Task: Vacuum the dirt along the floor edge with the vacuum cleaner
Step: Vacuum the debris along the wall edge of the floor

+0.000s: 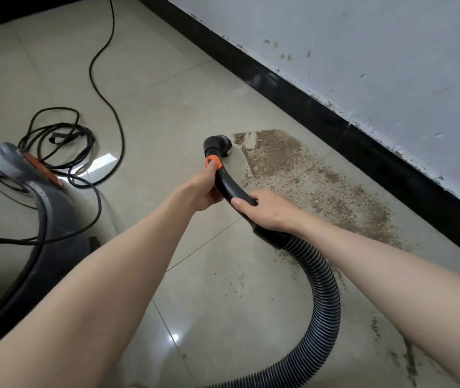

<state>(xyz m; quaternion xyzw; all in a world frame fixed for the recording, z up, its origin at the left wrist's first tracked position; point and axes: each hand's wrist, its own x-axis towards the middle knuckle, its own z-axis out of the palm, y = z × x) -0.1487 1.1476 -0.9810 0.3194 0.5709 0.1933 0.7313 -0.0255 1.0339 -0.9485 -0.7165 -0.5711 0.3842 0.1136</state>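
Your left hand has its grip wrapped round the curved black plastic vacuum handle just below the orange collar, and your right hand clamps the same handle lower down, where it meets the ribbed black flexible hose. Far left, the grey vacuum cleaner body sits on the pale glossy tiled floor with the black power cord looped and tangled beside it. In the middle, the black round nozzle rests at the near-left margin of the brown patch of gritty dirt, which spreads rightward along the black skirting board under the scuffed white wall.

Watch the risks: a sweep too quick may scatter grit over clean tile instead of lifting it; pulling far along the edge could draw the hose taut and drag the body into the cord loops; pushing hard right may knock the nozzle against the skirting.

Both forearms reach forward and converge on the handle, left ahead, right behind
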